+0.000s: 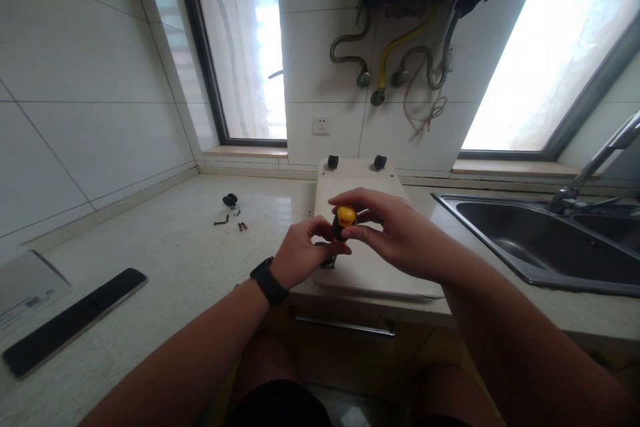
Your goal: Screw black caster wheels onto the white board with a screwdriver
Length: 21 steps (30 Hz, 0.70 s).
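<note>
A screwdriver [346, 216] with a stubby yellow-and-black handle stands upright over the near left corner of a pale board [385, 263]. My right hand [383, 220] wraps its fingers and thumb round the handle from the right. From the left, my left hand [310, 247] closes thumb and fingers about the tool's lower end; the tip and any screw are hidden. Just below the left thumb, a dark caster [327, 260] shows in part at the board's corner. Two black casters [333, 161] [380, 162] stand at the board's far edge.
On the counter to the left lie a loose black caster [230, 200], several small screws [243, 226] and a hex key [221, 221]. Further left are a long black bar [75, 320] and a white box [30, 287]. A steel sink [505, 233] is at the right.
</note>
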### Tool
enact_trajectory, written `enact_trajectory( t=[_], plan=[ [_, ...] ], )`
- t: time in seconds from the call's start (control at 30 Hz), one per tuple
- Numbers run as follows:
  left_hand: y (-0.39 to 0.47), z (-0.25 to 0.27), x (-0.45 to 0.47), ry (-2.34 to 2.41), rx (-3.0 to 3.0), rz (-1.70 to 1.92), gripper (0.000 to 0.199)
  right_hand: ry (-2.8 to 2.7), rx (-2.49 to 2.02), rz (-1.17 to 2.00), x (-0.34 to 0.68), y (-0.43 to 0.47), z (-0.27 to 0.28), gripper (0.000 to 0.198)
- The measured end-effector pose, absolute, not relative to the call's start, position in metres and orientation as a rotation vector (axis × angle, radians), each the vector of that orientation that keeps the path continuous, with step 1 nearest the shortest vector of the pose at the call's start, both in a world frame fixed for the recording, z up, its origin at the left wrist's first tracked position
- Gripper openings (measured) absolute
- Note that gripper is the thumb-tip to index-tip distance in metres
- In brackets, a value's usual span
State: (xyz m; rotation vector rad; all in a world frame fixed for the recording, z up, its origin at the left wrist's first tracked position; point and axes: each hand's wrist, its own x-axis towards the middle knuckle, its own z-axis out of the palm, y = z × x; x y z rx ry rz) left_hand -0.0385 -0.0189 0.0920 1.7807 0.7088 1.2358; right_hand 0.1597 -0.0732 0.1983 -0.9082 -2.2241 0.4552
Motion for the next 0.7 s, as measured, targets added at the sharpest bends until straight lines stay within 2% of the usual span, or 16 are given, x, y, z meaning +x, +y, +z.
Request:
enact_trajectory(
  t=[0.07,0.17,0.33,0.43,0.53,0.63,0.7],
  plan=[
    [-0.018,0.090,-0.039,0.739,1.776,1.227,0.032,-2.266,-0.867,0.443,0.162,-0.067,0.200,0.041],
    [-0.016,0.089,-0.040,0.724,1.767,1.202,0.031,-2.345,-0.807,0.437,0.167,-0.060,0.202,0.040],
    [-0.015,0.092,-0.042,0.699,1.789,1.174,0.028,-2.436,-0.684,0.597,0.174,-0.053,0.198,0.049],
    [-0.005,0.088,-0.051,0.586,1.880,1.141,0.034,-2.414,-0.705,0.575,0.173,-0.052,0.195,0.044],
    [0.017,0.070,-0.064,0.562,1.954,1.088,0.047,-2.393,-0.768,0.536,0.168,-0.055,0.195,0.038],
    [0.037,0.045,-0.073,0.648,2.044,0.946,0.085,-2.327,-0.801,0.562,0.161,-0.060,0.195,0.032],
    [0.045,0.030,-0.076,0.662,2.144,0.831,0.099,-2.295,-0.812,0.528,0.155,-0.061,0.189,0.027]
  ],
)
